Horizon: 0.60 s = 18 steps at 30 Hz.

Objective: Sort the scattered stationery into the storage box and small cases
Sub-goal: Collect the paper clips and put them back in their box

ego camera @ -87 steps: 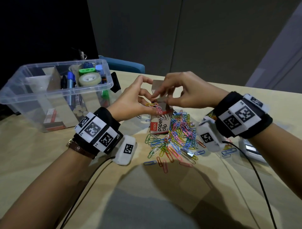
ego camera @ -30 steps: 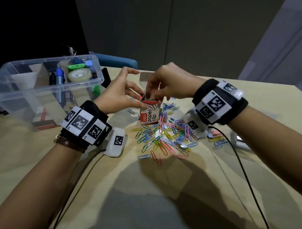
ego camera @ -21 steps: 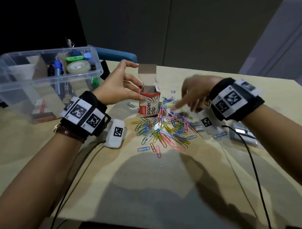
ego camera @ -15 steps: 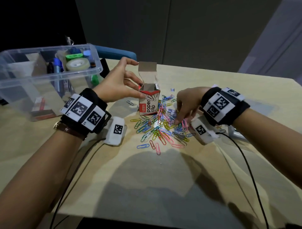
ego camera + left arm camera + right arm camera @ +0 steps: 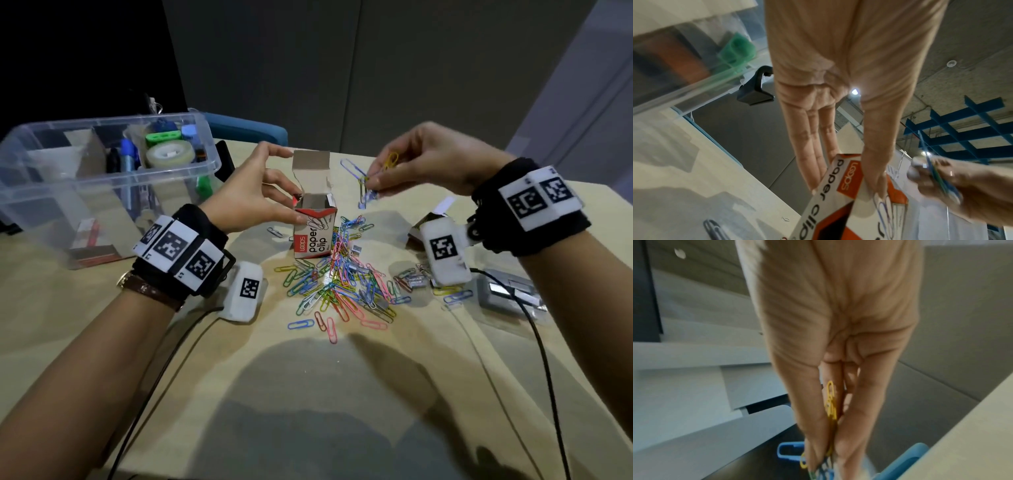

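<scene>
— What do we see at the middle of the frame?
— Our left hand (image 5: 840, 91) reaching down, thumb and fingers (image 5: 813, 162) gripping the top of the orange-and-white paper clip box (image 5: 830, 194) at lower centre.
— And at lower right?
— Our right hand (image 5: 953, 186), blurred, pinching blue and green paper clips (image 5: 937, 175).
— Upper left?
— The clear storage box (image 5: 694, 78), something green inside, a black binder clip (image 5: 756, 87) beside it.

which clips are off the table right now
Only the small bunch of paper clips pinched in the right hand; the colourful pile lies on the table.
</scene>
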Motion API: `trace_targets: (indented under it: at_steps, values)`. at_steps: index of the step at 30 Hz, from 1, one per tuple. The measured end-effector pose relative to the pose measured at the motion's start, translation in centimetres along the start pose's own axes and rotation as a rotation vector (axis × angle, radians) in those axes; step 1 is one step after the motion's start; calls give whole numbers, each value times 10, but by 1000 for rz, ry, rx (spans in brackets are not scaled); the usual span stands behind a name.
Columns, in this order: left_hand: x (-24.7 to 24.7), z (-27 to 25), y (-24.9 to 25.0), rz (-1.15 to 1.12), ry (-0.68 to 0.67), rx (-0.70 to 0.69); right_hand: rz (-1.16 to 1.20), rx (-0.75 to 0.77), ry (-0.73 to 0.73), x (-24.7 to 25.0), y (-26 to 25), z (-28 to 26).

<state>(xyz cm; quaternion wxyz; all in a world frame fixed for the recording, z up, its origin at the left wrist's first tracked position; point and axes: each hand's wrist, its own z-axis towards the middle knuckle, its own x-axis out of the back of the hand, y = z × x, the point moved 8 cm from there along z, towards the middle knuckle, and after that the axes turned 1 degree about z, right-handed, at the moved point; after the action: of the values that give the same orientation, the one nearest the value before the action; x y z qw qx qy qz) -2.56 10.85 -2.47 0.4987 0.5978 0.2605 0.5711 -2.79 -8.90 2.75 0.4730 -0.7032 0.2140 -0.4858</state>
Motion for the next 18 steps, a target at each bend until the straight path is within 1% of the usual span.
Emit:
trace_targets:
  at_steps: [2,4,6,8,9,11,14,17,18]
  values:
    - [0,0,0,0,3,0,61,83,65,-3,-18,3]
    - [0,0,1,-11,7,4,-22,149,140,-14,-28,11]
    - [-1,0,1,-15,11,4,-268,217,191,-28,-33,21]
    - [-2,-1,1,-15,12,2,-522,229,154,-45,-31,30]
    - [-2,-1,1,-13,12,1,-591,215,129,-50,-29,33]
    - [-3,-1,3,0,8,-1,-587,194,94,-55,-30,36]
    - [-3,-2,4,27,8,8,-481,203,62,-51,-39,34]
    - [-5,-2,4,35,-3,21,-508,176,-18,-53,-38,34]
    - [-5,-2,4,33,-5,21,-523,177,-24,-53,-37,34]
